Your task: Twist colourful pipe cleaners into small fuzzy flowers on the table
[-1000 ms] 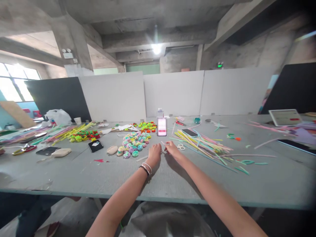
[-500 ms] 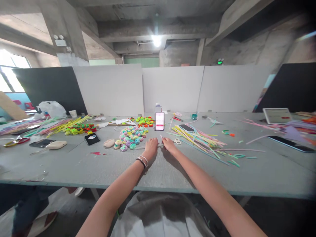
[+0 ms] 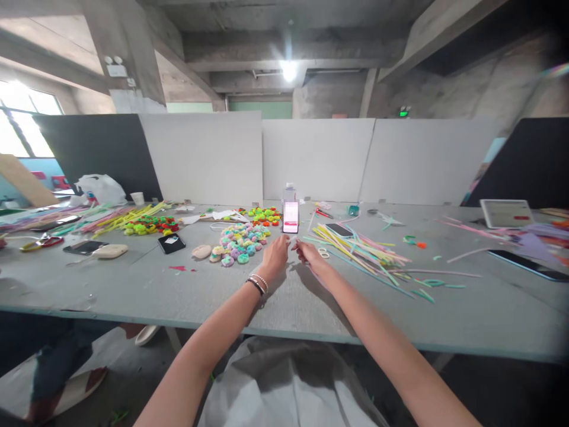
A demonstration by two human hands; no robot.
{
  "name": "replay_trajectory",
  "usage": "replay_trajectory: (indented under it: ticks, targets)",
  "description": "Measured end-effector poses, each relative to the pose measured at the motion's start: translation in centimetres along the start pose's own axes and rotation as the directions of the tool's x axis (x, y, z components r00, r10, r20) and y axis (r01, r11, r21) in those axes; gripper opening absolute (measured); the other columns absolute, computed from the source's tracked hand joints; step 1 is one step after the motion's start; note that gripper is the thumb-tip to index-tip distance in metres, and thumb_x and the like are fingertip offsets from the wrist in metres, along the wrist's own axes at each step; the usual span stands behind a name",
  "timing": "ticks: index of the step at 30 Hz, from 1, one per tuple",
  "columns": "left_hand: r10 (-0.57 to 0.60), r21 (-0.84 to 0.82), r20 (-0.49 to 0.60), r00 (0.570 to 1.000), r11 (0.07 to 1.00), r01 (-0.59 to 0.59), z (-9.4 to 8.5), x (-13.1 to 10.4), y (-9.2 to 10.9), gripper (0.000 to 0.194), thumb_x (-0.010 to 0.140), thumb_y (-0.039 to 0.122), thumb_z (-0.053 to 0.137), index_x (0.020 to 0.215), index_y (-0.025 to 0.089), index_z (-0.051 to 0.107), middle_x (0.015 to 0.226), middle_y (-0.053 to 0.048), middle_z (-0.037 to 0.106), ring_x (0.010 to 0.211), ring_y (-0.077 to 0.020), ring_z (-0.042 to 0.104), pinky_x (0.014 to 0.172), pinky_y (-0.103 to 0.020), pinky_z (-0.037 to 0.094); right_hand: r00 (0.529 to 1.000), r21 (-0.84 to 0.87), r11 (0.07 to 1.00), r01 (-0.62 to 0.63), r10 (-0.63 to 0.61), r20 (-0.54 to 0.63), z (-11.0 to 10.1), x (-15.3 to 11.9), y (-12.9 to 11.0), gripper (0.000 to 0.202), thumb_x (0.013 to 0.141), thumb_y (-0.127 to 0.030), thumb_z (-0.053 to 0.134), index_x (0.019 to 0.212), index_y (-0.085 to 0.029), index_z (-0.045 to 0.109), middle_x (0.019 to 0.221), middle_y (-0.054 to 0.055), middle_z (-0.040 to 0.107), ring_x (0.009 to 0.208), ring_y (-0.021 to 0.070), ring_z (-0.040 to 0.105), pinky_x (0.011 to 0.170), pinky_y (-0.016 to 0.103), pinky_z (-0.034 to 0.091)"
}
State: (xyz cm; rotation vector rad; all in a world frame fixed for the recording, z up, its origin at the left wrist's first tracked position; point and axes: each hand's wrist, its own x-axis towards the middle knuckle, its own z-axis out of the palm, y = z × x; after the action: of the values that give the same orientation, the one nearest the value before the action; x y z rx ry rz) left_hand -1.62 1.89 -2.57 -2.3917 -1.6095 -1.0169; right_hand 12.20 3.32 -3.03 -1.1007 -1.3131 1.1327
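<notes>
My left hand (image 3: 276, 254), with bracelets at the wrist, is over the grey table with its fingers closed. Close beside it, my right hand (image 3: 307, 252) has its fingers pinched together. Something small and pale shows between the two hands, too small to make out. Just beyond them a phone with a lit screen (image 3: 290, 217) leans upright against a clear bottle (image 3: 290, 192). Left of my hands lies a pile of pastel fuzzy pieces (image 3: 242, 240). Pale-handled scissors (image 3: 323, 253) lie right beside my right hand, near a spread of coloured fuzzy stems (image 3: 364, 252).
Red and green fuzzy pieces (image 3: 151, 225), a black square item (image 3: 171, 243) and a beige pouch (image 3: 110, 251) lie to the left. A dark phone (image 3: 339, 230) rests on the stems. A large phone (image 3: 527, 264) and a white-framed tablet (image 3: 507, 213) are at the right.
Both hands have moved slightly up toward the propped phone. The pale strip that stood up from my right fingers is now less visible. The whole view has shifted a little.
</notes>
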Motion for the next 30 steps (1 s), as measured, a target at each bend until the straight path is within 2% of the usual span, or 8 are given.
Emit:
replay_trajectory:
  ticks: [5, 9, 13, 16, 23, 30]
  targets:
    - [0.126, -0.041, -0.048, 0.991, 0.991, -0.128, 0.3, 0.0, -0.4, 0.034, 0.085, 0.001, 0.038, 0.112, 0.019, 0.051, 0.106, -0.009, 0.063, 0.1, -0.0188, 0.059, 0.077, -0.027, 0.045, 0.999, 0.046, 0.998, 0.036, -0.036, -0.017, 0.1, -0.2, -0.4, 0.029, 0.075, -0.047, 0.054, 0.066, -0.019, 0.051, 0.05, -0.005, 0.041, 0.042, 0.0079, 0.036, 0.041, 0.022, 0.023]
    - [0.184, -0.097, -0.075, 0.98, 0.977, -0.191, 0.8, 0.5, -0.4, 0.026, 0.089, 0.006, 0.035, 0.108, 0.015, 0.05, 0.1, -0.011, 0.063, 0.093, -0.0184, 0.06, 0.081, -0.03, 0.046, 0.997, 0.091, 0.994, 0.067, -0.062, -0.055, 0.3, 0.1, -0.7, 0.032, 0.071, -0.051, 0.061, 0.073, -0.021, 0.049, 0.05, -0.007, 0.043, 0.041, 0.0076, 0.037, 0.041, 0.022, 0.024]
    - [0.132, -0.136, -0.078, 0.988, 0.981, -0.142, 0.7, 0.5, 0.1, 0.026, 0.095, 0.02, 0.032, 0.119, 0.015, 0.043, 0.102, -0.011, 0.063, 0.092, -0.0181, 0.062, 0.075, -0.027, 0.046, 0.995, 0.112, 0.99, 0.083, -0.076, -0.063, 0.4, 0.5, -1.0, 0.039, 0.066, -0.054, 0.066, 0.077, -0.021, 0.049, 0.049, -0.008, 0.043, 0.038, 0.0068, 0.036, 0.039, 0.022, 0.023]
    - [0.125, -0.125, -0.064, 0.99, 0.983, -0.133, 0.3, 0.4, 0.5, 0.032, 0.096, 0.023, 0.034, 0.127, 0.017, 0.038, 0.111, -0.011, 0.062, 0.099, -0.0177, 0.061, 0.077, -0.026, 0.045, 0.993, 0.109, 0.989, 0.103, -0.096, -0.067, 0.4, 0.6, -1.1, 0.041, 0.065, -0.056, 0.066, 0.077, -0.021, 0.05, 0.049, -0.008, 0.044, 0.038, 0.0065, 0.036, 0.038, 0.022, 0.023]
    - [0.096, -0.133, -0.057, 0.994, 0.986, -0.103, -0.4, 0.4, 0.7, 0.029, 0.098, 0.028, 0.03, 0.119, 0.019, 0.047, 0.11, -0.008, 0.063, 0.099, -0.0167, 0.061, 0.078, -0.025, 0.045, 0.986, 0.079, 0.984, 0.159, -0.153, -0.07, 0.4, 0.4, -0.9, 0.046, 0.063, -0.061, 0.066, 0.077, -0.02, 0.051, 0.051, -0.007, 0.045, 0.039, 0.0066, 0.037, 0.039, 0.022, 0.025]
    - [0.006, -0.091, -0.064, 0.998, 0.996, -0.012, -1.1, 0.2, 1.1, 0.036, 0.098, 0.028, 0.027, 0.127, 0.021, 0.048, 0.117, -0.009, 0.063, 0.101, -0.0179, 0.06, 0.077, -0.025, 0.043, 0.977, 0.066, 0.976, 0.21, -0.206, -0.054, 0.6, 0.6, -0.6, 0.048, 0.064, -0.063, 0.066, 0.08, -0.019, 0.054, 0.052, -0.007, 0.046, 0.041, 0.0069, 0.038, 0.041, 0.023, 0.026]
